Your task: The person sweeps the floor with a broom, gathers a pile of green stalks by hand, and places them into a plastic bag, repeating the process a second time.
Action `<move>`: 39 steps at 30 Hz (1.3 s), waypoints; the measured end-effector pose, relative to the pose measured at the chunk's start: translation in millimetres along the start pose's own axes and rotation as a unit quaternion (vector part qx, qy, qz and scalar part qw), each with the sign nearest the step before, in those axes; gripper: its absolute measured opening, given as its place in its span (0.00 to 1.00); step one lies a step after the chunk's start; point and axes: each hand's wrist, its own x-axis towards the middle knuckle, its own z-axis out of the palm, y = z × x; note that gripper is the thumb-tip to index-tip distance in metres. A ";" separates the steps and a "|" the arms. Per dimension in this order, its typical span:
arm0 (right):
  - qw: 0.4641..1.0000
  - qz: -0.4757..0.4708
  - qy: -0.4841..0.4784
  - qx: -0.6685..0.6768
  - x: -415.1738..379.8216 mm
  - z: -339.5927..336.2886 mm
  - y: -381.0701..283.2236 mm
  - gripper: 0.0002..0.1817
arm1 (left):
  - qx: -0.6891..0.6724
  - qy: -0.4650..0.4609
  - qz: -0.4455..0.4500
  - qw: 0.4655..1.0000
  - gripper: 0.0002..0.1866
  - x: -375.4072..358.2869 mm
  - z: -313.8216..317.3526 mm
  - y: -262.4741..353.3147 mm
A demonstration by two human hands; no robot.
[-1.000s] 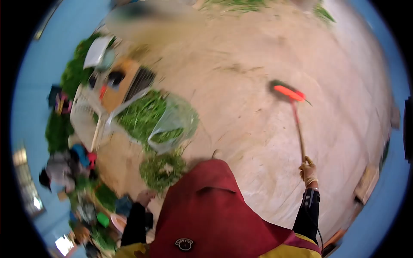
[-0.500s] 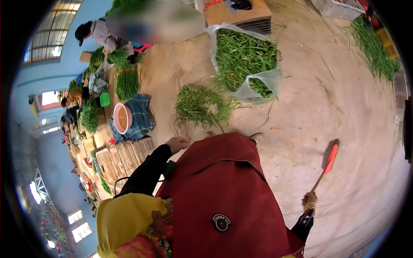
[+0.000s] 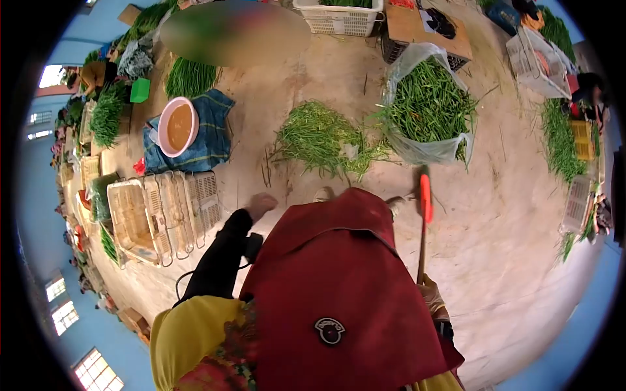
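My right hand point(image 3: 432, 294), in a light glove, grips the wooden handle of a broom point(image 3: 426, 202). Its narrow red-orange head points forward over the floor, close to a clear plastic bag point(image 3: 420, 151) filled with cut green stalks point(image 3: 430, 98). My left hand point(image 3: 262, 205) hangs bare beside my red apron point(image 3: 326, 274), holding nothing; its fingers look loose and slightly blurred. On the floor ahead lies a loose heap of green trimmings point(image 3: 316, 133), its right side reaching toward the bag.
Left stand a pink basin point(image 3: 178, 154) of brown water on a blue woven sack point(image 3: 212, 130) and a row of plastic crates point(image 3: 134, 221). A white crate point(image 3: 339, 26) and a board-topped stand point(image 3: 424, 26) are ahead. Green bundles point(image 3: 561, 140) lie right.
The broom and my right hand have swung left, in toward my body and the bag. My view has turned right, and the basin and crates show nearer.
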 end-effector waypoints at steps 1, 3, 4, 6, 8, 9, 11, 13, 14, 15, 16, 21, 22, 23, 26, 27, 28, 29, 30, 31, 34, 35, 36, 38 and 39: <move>1.000 0.000 -0.013 0.001 1.6 14.0 -9.2 0.12 | 0.041 0.041 -0.034 0.998 0.14 -15.3 -21.6 -6.7; 0.998 0.028 -0.047 0.015 -1.7 40.1 -32.4 0.14 | -0.004 0.100 -0.089 0.991 0.16 -30.4 -58.2 -51.2; 0.999 0.028 -0.042 0.010 -2.7 48.3 -36.4 0.14 | -0.043 0.125 -0.114 0.985 0.16 -44.9 -69.3 -53.8; 0.993 0.011 -0.106 0.048 3.5 61.5 -44.6 0.13 | -0.072 0.149 -0.103 0.981 0.17 -63.7 -82.6 -75.6; 0.991 0.007 -0.129 0.042 7.4 65.5 -59.7 0.12 | -0.113 0.157 -0.101 0.976 0.16 -75.1 -84.9 -96.9; 0.986 0.022 -0.151 0.068 14.6 64.5 -58.5 0.13 | -0.129 0.156 -0.101 0.974 0.16 -79.0 -81.0 -106.4; 0.977 0.053 -0.178 0.107 25.8 61.4 -60.1 0.16 | -0.137 0.149 -0.103 0.974 0.14 -85.0 -67.9 -113.1; 0.978 0.064 -0.179 0.089 34.3 64.2 -63.6 0.22 | -0.127 0.139 -0.117 0.975 0.14 -90.7 -53.3 -115.1; 0.978 0.069 -0.190 0.051 45.5 59.7 -61.4 0.24 | -0.125 0.134 -0.126 0.975 0.13 -92.2 -47.0 -115.3; 0.983 0.081 -0.163 0.012 49.1 61.9 -68.2 0.25 | -0.138 0.137 -0.125 0.973 0.13 -97.0 -40.1 -106.4; 0.984 0.070 -0.165 0.016 55.8 64.1 -74.8 0.25 | -0.147 0.138 -0.124 0.971 0.13 -100.4 -36.3 -96.0; 0.977 0.018 -0.071 -0.199 69.2 53.0 -86.2 0.22 | -0.116 0.132 -0.136 0.975 0.15 -96.9 -32.9 -62.7; 0.979 0.001 -0.064 -0.192 62.3 47.4 -85.4 0.22 | -0.119 0.137 -0.138 0.974 0.15 -94.4 -32.2 -52.4; 0.983 0.018 -0.055 -0.175 55.3 39.2 -79.5 0.28 | -0.123 0.141 -0.140 0.972 0.15 -89.7 -32.3 -40.5; 0.995 -0.007 -0.012 -0.099 38.5 17.3 -40.1 0.34 | -0.019 0.109 -0.121 0.986 0.14 -70.4 -34.1 -12.4; 0.988 -0.045 -0.025 -0.146 34.9 12.3 -23.9 0.33 | -0.017 0.110 -0.127 0.986 0.14 -63.5 -34.0 -10.7; 0.977 -0.084 -0.036 -0.192 33.4 8.7 -7.3 0.32 | -0.013 0.101 -0.117 0.988 0.14 -49.8 -32.9 -13.0; 0.984 -0.067 -0.002 -0.165 36.8 6.8 15.8 0.29 | -0.009 0.090 -0.106 0.990 0.15 -34.5 -33.0 -18.1; 0.989 -0.048 0.032 -0.138 40.0 9.9 30.4 0.25 | 0.006 0.068 -0.083 0.994 0.13 -17.6 -35.5 -28.5; 0.982 -0.026 0.060 -0.177 26.5 20.2 13.0 0.25 | 0.022 0.045 -0.062 0.997 0.12 0.5 -39.7 -42.2; 0.982 -0.080 0.112 -0.131 21.5 42.9 33.2 0.26 | 0.001 -0.059 0.022 0.998 0.09 41.5 -67.7 -45.1; 0.984 0.073 0.144 -0.080 14.6 65.1 6.9 0.33 | 0.038 -0.062 0.094 0.993 0.09 69.5 -78.3 -85.0; 0.990 0.035 0.128 -0.045 43.4 60.0 73.1 0.37 | -0.044 -0.035 -0.040 0.998 0.08 63.7 -88.3 -38.4; 0.964 0.045 0.233 -0.121 50.7 97.2 69.2 0.36 | 0.104 -0.036 -0.102 0.989 0.09 80.8 -126.4 -2.8; 0.965 0.051 0.227 -0.119 56.5 110.6 68.2 0.36 | 0.202 0.026 -0.047 0.978 0.10 80.9 -144.6 17.7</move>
